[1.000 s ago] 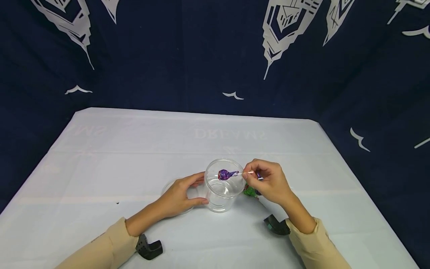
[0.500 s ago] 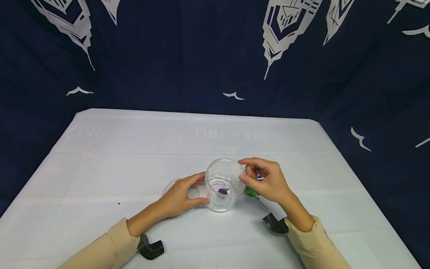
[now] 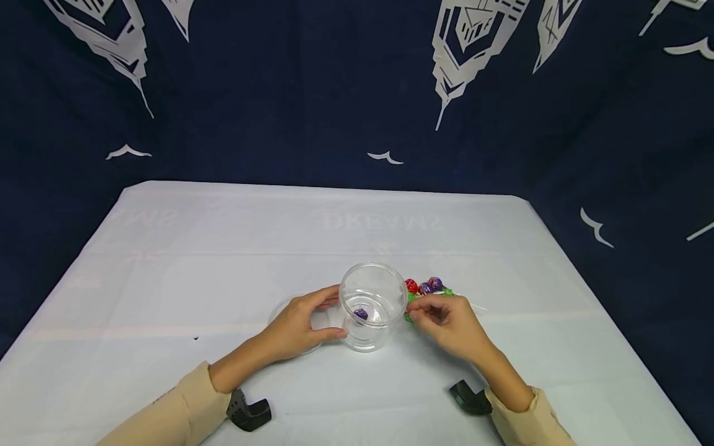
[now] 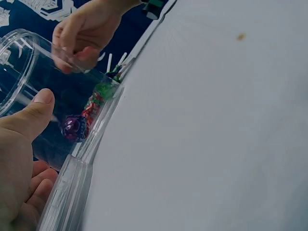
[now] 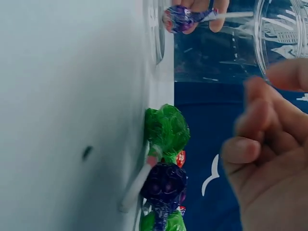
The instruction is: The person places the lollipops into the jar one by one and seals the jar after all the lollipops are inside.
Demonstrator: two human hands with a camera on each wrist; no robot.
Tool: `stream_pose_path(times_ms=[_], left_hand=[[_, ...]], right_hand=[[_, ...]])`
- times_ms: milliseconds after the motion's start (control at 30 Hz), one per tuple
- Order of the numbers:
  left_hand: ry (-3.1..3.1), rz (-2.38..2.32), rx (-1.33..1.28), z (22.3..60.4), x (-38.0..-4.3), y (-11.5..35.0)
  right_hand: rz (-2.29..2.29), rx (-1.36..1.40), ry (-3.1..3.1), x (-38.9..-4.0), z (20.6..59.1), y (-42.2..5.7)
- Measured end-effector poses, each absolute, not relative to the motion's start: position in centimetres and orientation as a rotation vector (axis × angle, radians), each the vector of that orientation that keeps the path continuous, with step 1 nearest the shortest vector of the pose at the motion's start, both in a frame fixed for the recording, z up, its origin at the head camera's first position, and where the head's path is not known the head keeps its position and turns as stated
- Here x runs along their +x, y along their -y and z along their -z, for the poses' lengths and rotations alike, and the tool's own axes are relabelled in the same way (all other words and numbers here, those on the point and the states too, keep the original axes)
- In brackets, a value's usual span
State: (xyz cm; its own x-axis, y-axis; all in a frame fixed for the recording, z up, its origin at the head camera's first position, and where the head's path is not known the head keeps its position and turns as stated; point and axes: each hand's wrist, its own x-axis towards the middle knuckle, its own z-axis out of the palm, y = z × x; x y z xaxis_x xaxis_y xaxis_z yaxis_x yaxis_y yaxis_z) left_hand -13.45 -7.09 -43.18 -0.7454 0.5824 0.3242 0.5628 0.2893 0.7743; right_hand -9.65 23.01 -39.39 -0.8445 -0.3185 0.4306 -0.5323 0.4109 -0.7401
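Observation:
A clear plastic jar (image 3: 385,313) stands upright on the white table. My left hand (image 3: 309,322) holds its left side, thumb in front and fingers behind. Inside, at the bottom, leans a purple-wrapped lollipop (image 5: 180,19), its white stick pointing up toward the rim. My right hand (image 3: 443,319) is just right of the jar, over several wrapped lollipops (image 3: 426,288) in red, purple and green. Its fingers are loosely bent, with nothing between them in the right wrist view. A green lollipop (image 5: 168,129) and a dark purple one (image 5: 165,185) lie beside that hand.
A round clear lid (image 3: 277,311) lies on the table (image 3: 223,279), partly under my left hand and next to the jar. A dark blue curtain (image 3: 279,93) with white prints hangs behind the table's far edge. A small dark speck (image 3: 196,338) shows at left.
My right hand let the purple lollipop go into the jar, then moved down and away from the rim to the loose lollipops, uncovering more of them. My left hand stays on the jar.

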Motion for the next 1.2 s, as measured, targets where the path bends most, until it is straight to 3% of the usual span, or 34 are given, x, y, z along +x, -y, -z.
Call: stream_pose_path(times_ms=[833,1200], left_hand=[[-2.533,-1.491,1.081,43.3,-13.4,7.1],[-2.537,-1.465,1.096,43.2,-13.3,7.0]], right_hand=[[-1.319,0.901,2.687,-9.1,39.6,-22.7],[-1.264,0.579,2.583,-9.3,38.2,-27.7]])
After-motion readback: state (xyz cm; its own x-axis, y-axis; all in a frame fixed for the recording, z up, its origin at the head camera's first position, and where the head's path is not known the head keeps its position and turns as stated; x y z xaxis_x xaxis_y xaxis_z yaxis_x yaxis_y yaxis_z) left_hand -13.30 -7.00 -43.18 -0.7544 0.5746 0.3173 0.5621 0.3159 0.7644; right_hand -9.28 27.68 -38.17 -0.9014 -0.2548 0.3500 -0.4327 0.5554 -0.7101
